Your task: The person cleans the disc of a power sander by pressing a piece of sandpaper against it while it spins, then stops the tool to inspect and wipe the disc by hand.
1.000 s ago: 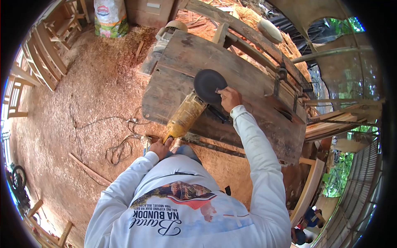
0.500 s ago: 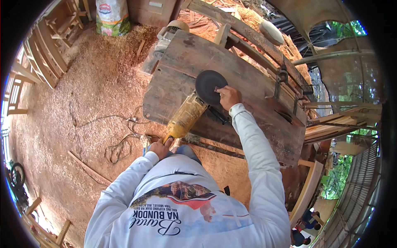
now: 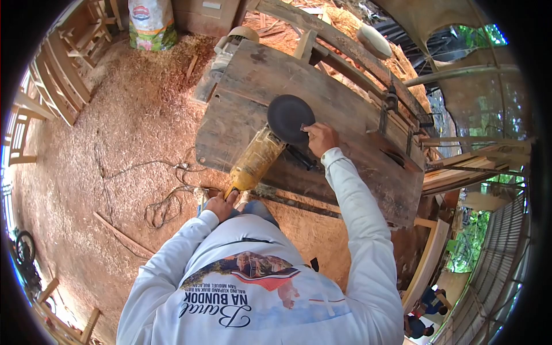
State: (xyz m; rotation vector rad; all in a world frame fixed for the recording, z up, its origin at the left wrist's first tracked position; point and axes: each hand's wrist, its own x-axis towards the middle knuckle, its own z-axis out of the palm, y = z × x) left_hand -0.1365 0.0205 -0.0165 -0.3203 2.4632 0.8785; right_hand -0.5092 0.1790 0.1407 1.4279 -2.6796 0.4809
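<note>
A yellow, worn angle grinder (image 3: pixel 252 160) lies across the near edge of a wooden workbench, its round black disc (image 3: pixel 286 115) facing up. My left hand (image 3: pixel 221 206) is closed around the rear handle of the grinder, close to my waist. Over the disc's right side, my right hand (image 3: pixel 323 140) is closed in a pinch. Something tiny shows at its fingertips, too small to name. The black side handle (image 3: pixel 302 158) of the grinder sticks out below the disc, with no hand on it.
The workbench (image 3: pixel 345 103) has a dark slot at its right. A power cord (image 3: pixel 164 210) loops over the shavings-covered floor. Wooden chair parts (image 3: pixel 60 75) stand at left, a printed sack (image 3: pixel 152 26) at the back. Two people (image 3: pixel 422 316) are far off at lower right.
My right fingertips have moved from near the disc's middle toward its right edge. The view has shifted slightly. My left hand keeps its hold on the handle.
</note>
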